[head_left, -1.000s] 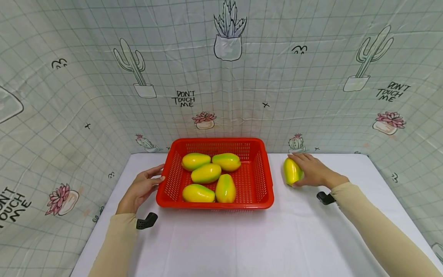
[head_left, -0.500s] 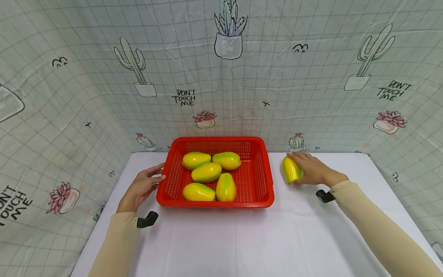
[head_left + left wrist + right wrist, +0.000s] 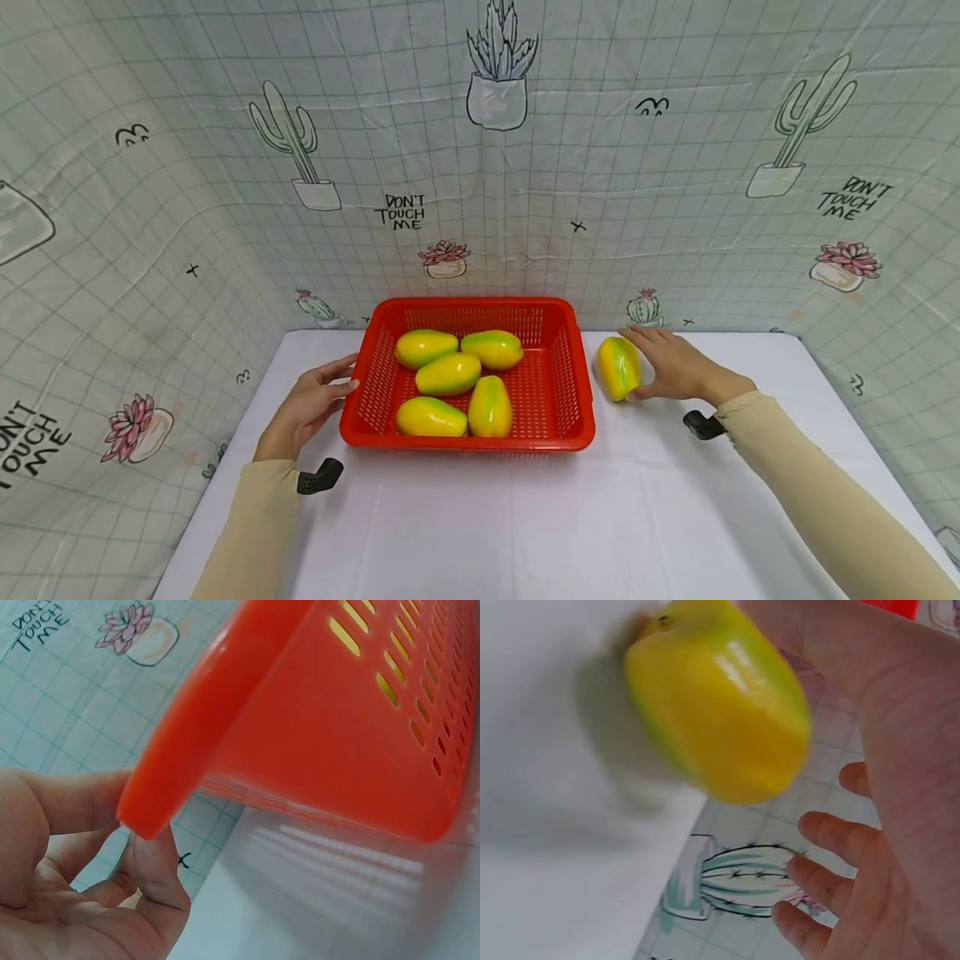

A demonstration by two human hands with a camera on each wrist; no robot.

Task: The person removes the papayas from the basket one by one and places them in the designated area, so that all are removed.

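Note:
A red perforated plastic basket stands on the white table. My left hand is at its left side; the left wrist view shows thumb and fingers pinching the rim. Inside lie several glossy yellow-green papayas. One more papaya is on the table just right of the basket, blurred in the right wrist view. Beside it, my right hand has its fingers spread and fairly straight. The thumb tip is right at the fruit's near end, and the other fingertips are by its far end.
A grid-patterned cloth with cactus drawings hangs as a wall behind the table and along both sides. Black wrist cameras sit under the left wrist and the right wrist.
The papaya by my right hand has shifted left, closer to the basket and out from the palm. The right fingers have spread wider. My left hand keeps its place on the rim.

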